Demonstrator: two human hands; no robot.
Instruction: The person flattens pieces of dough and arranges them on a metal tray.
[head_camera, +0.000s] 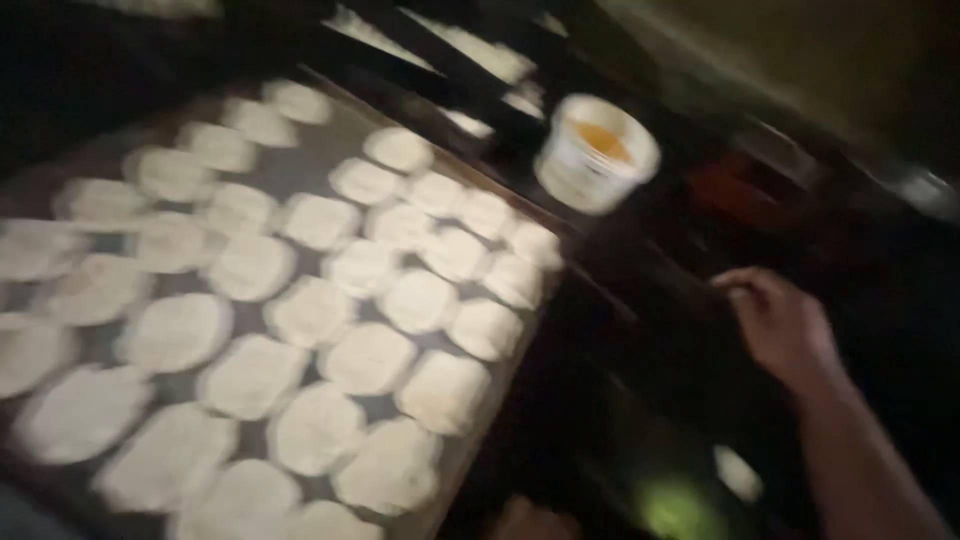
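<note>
A large baking tray fills the left of the head view, covered with several rows of pale round dough pieces. My right hand reaches out over a dark surface to the right of the tray, fingers curled; the blur and darkness hide whether it holds anything. A white bowl with a yellow-orange liquid stands beyond the tray's far right corner, well ahead of that hand. A small part of what may be my left hand shows at the bottom edge, below the tray's near corner.
The picture is dark and motion-blurred. Dark bars or rails run across the top behind the tray. A small green glow and a pale spot lie at the bottom right near my forearm.
</note>
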